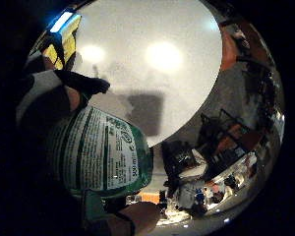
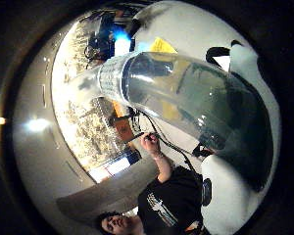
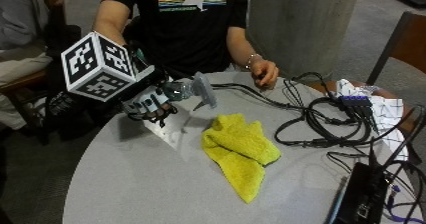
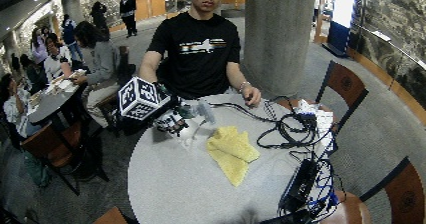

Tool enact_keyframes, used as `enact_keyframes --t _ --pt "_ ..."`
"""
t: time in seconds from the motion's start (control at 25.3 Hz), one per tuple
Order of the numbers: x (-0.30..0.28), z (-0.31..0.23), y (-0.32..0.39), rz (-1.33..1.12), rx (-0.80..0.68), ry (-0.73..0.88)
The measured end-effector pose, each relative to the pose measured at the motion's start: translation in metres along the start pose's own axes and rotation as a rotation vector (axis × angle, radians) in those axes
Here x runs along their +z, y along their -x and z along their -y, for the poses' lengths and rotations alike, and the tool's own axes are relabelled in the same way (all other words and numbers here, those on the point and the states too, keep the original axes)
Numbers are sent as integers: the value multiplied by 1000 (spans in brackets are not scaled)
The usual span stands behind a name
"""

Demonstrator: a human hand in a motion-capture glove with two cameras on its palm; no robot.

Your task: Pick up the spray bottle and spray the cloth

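My gloved right hand (image 3: 148,105) grips a clear spray bottle (image 3: 178,90) lifted above the round grey table (image 3: 133,184), its grey spray head (image 3: 205,90) pointing toward the yellow cloth (image 3: 241,151). The cloth lies crumpled at the table's middle, a little beyond the nozzle. In the thumb side palm view the clear bottle body (image 2: 186,98) fills the picture between my fingers (image 2: 235,196). The little finger side palm view shows its green and white label (image 1: 103,152) close to the palm. In the wide outside view the hand (image 4: 172,121) holds the bottle (image 4: 193,110) just beside the cloth (image 4: 231,153).
Black cables (image 3: 319,124) loop over the table's right side, next to a white checked cloth (image 3: 383,109) and a black device (image 3: 359,194). The person's bare left hand (image 3: 265,73) rests on the far table edge. A concrete pillar (image 3: 299,24) stands behind.
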State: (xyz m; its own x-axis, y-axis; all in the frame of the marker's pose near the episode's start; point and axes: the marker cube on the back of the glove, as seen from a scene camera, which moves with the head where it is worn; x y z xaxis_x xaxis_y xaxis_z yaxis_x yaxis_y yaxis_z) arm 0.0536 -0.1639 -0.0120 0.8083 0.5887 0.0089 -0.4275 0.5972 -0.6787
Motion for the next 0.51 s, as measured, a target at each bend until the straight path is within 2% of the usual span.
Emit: enact_keyframes --t 0.51 --pt "2 1 -2 -21 27 12"
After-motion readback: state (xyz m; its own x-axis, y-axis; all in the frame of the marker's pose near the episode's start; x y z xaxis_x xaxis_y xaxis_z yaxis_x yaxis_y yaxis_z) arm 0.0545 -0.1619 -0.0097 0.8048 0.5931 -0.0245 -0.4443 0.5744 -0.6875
